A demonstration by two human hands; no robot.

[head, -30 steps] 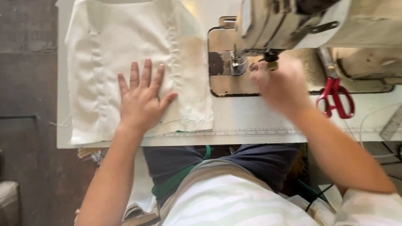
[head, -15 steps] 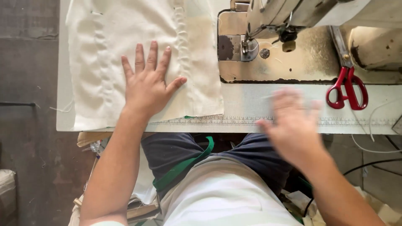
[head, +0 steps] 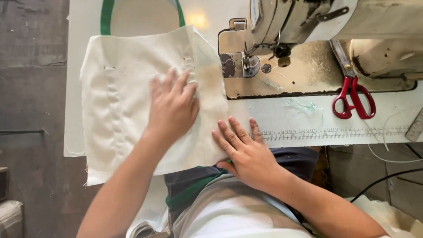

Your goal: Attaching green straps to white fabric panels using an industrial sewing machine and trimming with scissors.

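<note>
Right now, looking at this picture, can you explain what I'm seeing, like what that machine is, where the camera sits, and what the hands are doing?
The view comes from a camera worn on the person's head, looking down at a white work table. The big metal thing at top right is an industrial sewing machine, its needle area above a worn metal plate. A cream fabric piece with a green strap at its top lies spread on the table. The left hand presses flat on it; the right hand rests flat at its lower right edge. Neither hand grips anything. Red-handled scissors lie beside the machine, and a ruler strip runs along the table's front edge.
</note>
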